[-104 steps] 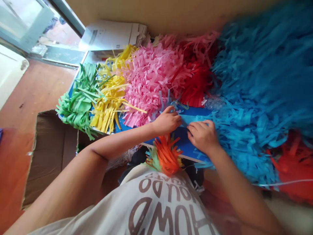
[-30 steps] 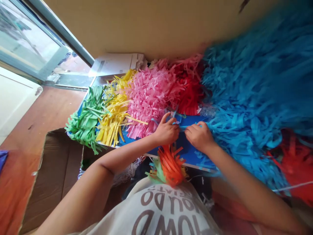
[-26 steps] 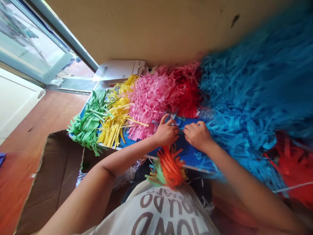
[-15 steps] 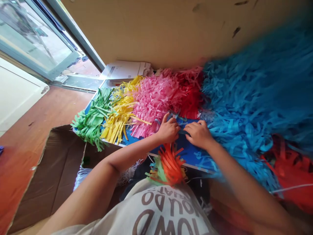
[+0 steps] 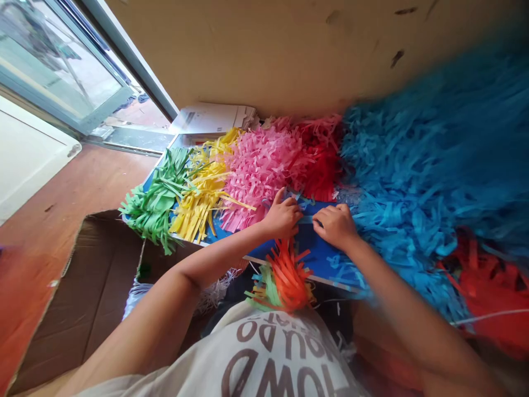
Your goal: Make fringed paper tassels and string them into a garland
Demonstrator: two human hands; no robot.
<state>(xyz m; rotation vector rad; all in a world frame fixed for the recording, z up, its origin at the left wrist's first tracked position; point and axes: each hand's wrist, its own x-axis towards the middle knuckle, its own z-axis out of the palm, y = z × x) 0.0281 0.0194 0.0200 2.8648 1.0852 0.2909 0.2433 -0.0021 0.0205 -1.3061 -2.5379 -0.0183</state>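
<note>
Over the blue tabletop (image 5: 308,248), my left hand (image 5: 282,216) is closed, fingers curled, at the lower edge of the pink fringed paper (image 5: 264,165). Facing it is my right hand (image 5: 336,225), its thumb and fingers pinched together. A narrow light blue paper strip (image 5: 306,219) spans the small gap between them, its ends hidden by the fingers. Just below my left hand hangs a bunch of orange fringed paper (image 5: 290,278) with green and yellow strips, in front of my shirt. Whether my left hand also grips its top is hidden.
Green (image 5: 159,193), yellow (image 5: 202,190) and red fringed paper (image 5: 320,171) lie along the table. A large blue fringe heap (image 5: 417,165) rises on the right. White boxes (image 5: 212,117) lie against the wall. An open cardboard box (image 5: 95,281) stands lower left.
My left hand has shifted very slightly left, and the light blue strip between the hands shows more plainly. My right hand stays nearly in place. The paper piles look the same.
</note>
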